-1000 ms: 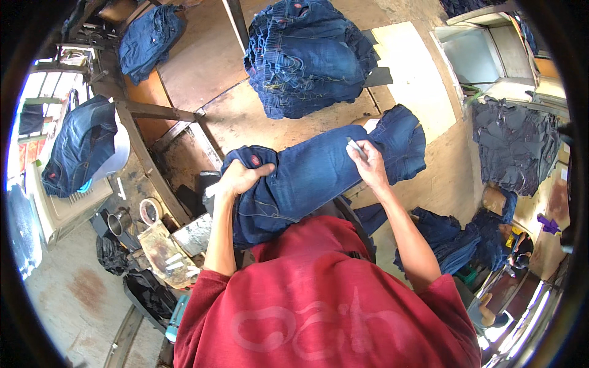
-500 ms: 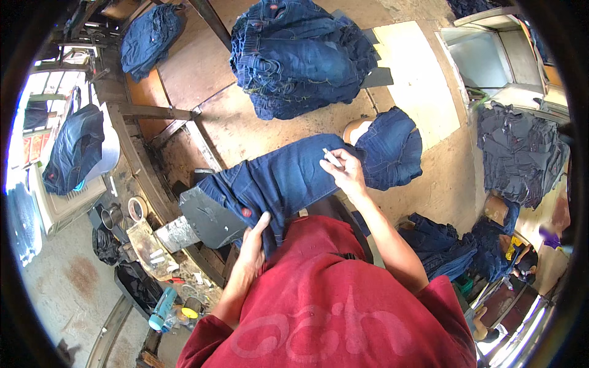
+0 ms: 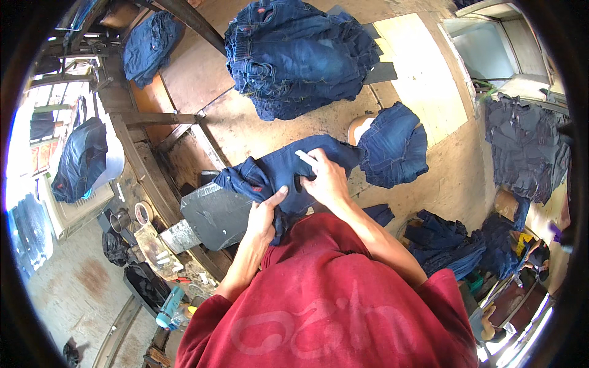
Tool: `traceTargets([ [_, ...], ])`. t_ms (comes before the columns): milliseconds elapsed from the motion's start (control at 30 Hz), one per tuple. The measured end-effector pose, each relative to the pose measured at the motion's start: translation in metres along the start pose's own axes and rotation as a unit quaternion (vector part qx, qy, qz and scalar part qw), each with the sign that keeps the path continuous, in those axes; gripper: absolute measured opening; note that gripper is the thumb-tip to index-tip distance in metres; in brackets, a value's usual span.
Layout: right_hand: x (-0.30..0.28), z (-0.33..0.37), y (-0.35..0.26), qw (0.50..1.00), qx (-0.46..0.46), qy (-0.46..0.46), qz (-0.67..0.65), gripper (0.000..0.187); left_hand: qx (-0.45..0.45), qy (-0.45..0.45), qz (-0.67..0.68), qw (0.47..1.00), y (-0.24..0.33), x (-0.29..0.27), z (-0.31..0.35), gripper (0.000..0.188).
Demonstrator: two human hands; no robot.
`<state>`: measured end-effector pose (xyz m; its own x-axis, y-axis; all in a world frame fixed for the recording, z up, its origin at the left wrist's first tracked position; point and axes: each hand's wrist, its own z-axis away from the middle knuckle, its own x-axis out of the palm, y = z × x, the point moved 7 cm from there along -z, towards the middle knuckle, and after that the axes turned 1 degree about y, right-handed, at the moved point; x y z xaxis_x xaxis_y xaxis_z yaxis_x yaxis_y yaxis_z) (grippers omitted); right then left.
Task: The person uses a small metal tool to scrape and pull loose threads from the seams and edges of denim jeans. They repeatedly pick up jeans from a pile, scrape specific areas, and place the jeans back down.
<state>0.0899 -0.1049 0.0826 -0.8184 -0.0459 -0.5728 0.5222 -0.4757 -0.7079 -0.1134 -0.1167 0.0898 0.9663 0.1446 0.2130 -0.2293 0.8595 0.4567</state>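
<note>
Two hands on one pair of dark blue jeans [image 3: 288,175], draped across the upper right corner of the dark grey board [image 3: 211,214].

Left hand [image 3: 264,218]: half a second back down at the board's lower edge, now up on the denim just right of the board, fingers pressed together and laid on the cloth, thumb splayed toward the other hand. Right hand [image 3: 325,181]: hardly shifted, a little further right of the board, pinching a white chalk stick [image 3: 305,157] between thumb and forefinger, remaining fingers curled into the fabric.

Cloth changed too: no longer stretched flat along the board but gathered and creased at the waist end, with more bare board showing. Judged from that, a re-gripping and repositioning of the garment between strokes of the chalk, not a mark in the making.

Edges and room: board's near corner jutting past the wooden workbench [image 3: 245,132] toward the red shirt [image 3: 331,306]. Trailing leg [image 3: 392,144] folded over, far right of the board, by the bench's right edge. Above and right of the board, a tall stack of jeans [image 3: 300,55], a strip of bare bench between it and the hands. Left of the board, a tape roll [image 3: 143,211] and clutter; little free room on that side. Further heaps of dark garments [image 3: 527,147] well to the right.
</note>
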Motion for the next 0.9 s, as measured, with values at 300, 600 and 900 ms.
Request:
traceTargets([
  [300, -0.032, 0.037, 0.008, 0.995, 0.047, 0.075, -0.055, 0.038, -0.051, -0.144, -0.074, 0.986, 0.004, -0.012, -0.014, 0.044],
  [600, -0.016, 0.078, -0.081, 0.948, -0.119, 0.142, 0.26, 0.008, -0.097, -0.235, -0.179, 0.951, -0.016, -0.038, -0.063, 0.045],
  [900, 0.01, 0.085, -0.099, 0.949, -0.158, 0.099, 0.253, 0.015, -0.092, -0.314, -0.07, 0.942, 0.0, -0.017, -0.051, 0.035],
])
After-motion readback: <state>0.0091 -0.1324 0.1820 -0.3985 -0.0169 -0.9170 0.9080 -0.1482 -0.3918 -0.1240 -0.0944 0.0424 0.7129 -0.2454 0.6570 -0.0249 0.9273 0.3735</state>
